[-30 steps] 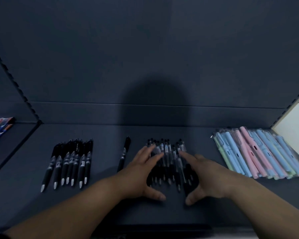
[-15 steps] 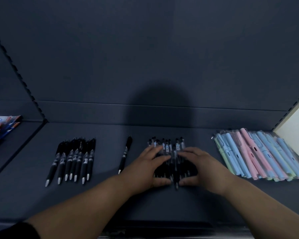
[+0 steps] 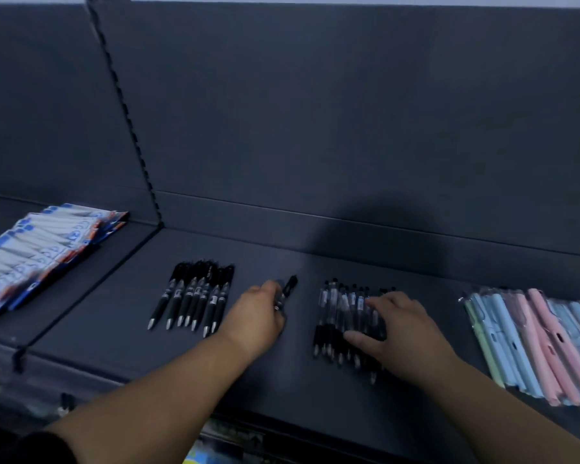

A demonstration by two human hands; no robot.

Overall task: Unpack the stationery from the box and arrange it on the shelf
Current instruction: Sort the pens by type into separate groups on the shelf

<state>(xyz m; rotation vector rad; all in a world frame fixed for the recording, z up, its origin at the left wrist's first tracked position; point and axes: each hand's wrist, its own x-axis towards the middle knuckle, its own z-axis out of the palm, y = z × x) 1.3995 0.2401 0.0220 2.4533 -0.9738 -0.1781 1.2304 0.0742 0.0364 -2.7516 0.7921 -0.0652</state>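
On the dark shelf (image 3: 121,329), the left hand (image 3: 257,318) has quit the pile of clear pens (image 3: 335,313) and now seems, through blur, to pinch the stray black pen (image 3: 290,284) between the rows. The right hand (image 3: 402,329) rests spread-fingered on the pile, so the pile looks squared and the tidying moves on

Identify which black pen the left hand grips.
The lone black pen, apart between the row of black pens and the clear-barrelled pile under the right hand.
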